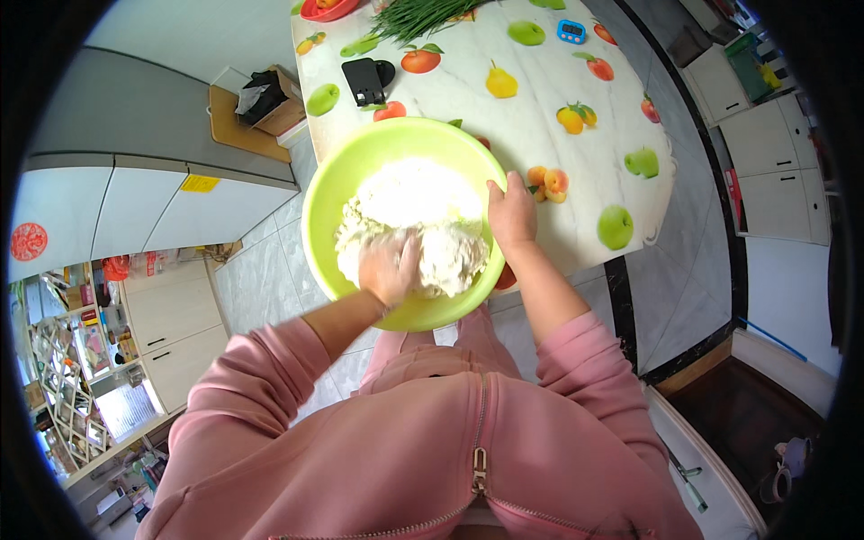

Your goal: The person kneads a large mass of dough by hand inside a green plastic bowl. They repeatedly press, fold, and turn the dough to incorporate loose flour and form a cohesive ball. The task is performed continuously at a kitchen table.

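Observation:
A large lime-green plastic bowl (324, 202) sits at the near edge of the table and overhangs it slightly. Inside is a pile of white flour (418, 192), overexposed by the light, with shaggy, lumpy dough (455, 260) on its near side. My left hand (390, 266) is pushed down into the dough and grips it; the hand is motion-blurred and its fingertips are partly hidden. My right hand (513, 210) holds the bowl's right rim, thumb over the edge and the other fingers along the outside.
A fruit-print cloth (466, 81) covers the table. On it are a black phone-like device (364, 81), a bunch of green chives or similar stalks (418, 20), a red bowl (331, 9) and a blue digital timer (571, 31). Left stands a cardboard box (280, 108).

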### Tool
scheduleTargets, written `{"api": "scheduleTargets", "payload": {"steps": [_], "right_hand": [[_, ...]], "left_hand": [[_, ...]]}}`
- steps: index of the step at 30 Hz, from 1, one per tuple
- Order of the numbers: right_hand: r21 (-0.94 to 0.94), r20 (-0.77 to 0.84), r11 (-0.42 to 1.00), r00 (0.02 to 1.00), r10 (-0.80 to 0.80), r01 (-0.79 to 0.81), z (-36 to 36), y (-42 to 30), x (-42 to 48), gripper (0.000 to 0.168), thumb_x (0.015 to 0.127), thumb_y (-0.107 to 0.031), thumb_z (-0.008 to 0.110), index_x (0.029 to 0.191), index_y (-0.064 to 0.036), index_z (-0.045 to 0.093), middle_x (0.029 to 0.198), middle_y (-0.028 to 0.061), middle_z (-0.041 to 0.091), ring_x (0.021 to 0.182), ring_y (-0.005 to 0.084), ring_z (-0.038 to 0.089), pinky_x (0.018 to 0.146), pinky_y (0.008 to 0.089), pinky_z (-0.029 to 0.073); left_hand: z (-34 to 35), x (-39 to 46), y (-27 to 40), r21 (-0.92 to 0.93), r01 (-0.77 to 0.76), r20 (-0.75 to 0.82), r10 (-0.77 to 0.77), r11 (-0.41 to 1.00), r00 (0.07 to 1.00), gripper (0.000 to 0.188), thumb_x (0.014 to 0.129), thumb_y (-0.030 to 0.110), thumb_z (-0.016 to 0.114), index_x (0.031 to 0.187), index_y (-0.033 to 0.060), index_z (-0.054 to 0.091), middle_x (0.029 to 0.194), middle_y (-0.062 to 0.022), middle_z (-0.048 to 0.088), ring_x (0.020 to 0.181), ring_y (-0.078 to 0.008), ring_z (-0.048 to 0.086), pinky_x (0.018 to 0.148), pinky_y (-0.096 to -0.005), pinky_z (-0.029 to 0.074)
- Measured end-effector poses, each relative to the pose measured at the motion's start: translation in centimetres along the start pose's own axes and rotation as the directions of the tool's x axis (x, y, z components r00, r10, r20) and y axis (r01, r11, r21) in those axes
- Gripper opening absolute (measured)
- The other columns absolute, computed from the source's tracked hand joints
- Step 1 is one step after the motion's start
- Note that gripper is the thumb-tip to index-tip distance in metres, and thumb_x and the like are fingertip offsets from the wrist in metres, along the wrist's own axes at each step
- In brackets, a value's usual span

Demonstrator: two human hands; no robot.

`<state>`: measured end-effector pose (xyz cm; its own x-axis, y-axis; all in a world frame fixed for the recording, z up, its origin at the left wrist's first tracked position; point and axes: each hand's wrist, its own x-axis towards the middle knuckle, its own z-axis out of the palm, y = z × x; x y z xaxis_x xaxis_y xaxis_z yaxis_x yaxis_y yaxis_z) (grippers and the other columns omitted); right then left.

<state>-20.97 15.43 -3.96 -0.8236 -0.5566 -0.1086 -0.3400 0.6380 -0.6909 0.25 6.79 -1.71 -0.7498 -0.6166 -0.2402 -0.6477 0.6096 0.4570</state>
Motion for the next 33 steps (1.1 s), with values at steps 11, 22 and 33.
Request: {"api": "scheduleTargets", "payload": {"steps": [11, 22, 33], "right_hand": [[0.014, -0.007, 0.999, 0.999, -0.048, 0.048, 0.2, -0.1, 0.1, 0.030, 0.087, -0.026, 0.056, 0.103, -0.001, 0.049, 0.083, 0.0249, 0.062, 0.075, 0.0436, 0.060, 0.065, 0.0496, 0.048], [0.020, 0.025, 1.000, 1.000, -0.009, 0.009, -0.5, -0.6, -0.2, 0.027, 0.088, -0.028, 0.054, 0.096, -0.003, 0.046, 0.079, 0.0239, 0.061, 0.073, 0.0431, 0.059, 0.063, 0.0501, 0.047], [-0.248, 0.388, 0.967, 0.920, 0.044, 0.058, -3.2, -3.2, 3.6, 0.034, 0.085, -0.025, 0.053, 0.111, -0.003, 0.047, 0.104, 0.0185, 0.062, 0.097, 0.0371, 0.059, 0.083, 0.0460, 0.047]], "left_hand": [[2.7, 3.9, 1.9, -0.006, 0.122, -0.132, -0.122, 0.993, 0.984, 0.040, 0.088, 0.025, 0.037, 0.120, 0.0112, 0.056, 0.125, -0.0174, 0.052, 0.121, -0.0378, 0.040, 0.107, -0.0511, 0.019], [4.4, 10.8, -1.0, 0.187, 0.061, -0.201, -0.023, 0.980, 0.979, 0.027, 0.083, 0.029, 0.046, 0.083, 0.0088, 0.065, 0.095, -0.0082, 0.064, 0.099, -0.0275, 0.055, 0.090, -0.0452, 0.033], [-2.3, 13.7, 0.9, -0.238, 0.504, 0.376, -0.400, 0.830, 0.836, 0.052, 0.096, 0.043, 0.027, 0.128, 0.0072, 0.047, 0.125, -0.0196, 0.051, 0.113, -0.0305, 0.050, 0.100, -0.0432, 0.032]]}}
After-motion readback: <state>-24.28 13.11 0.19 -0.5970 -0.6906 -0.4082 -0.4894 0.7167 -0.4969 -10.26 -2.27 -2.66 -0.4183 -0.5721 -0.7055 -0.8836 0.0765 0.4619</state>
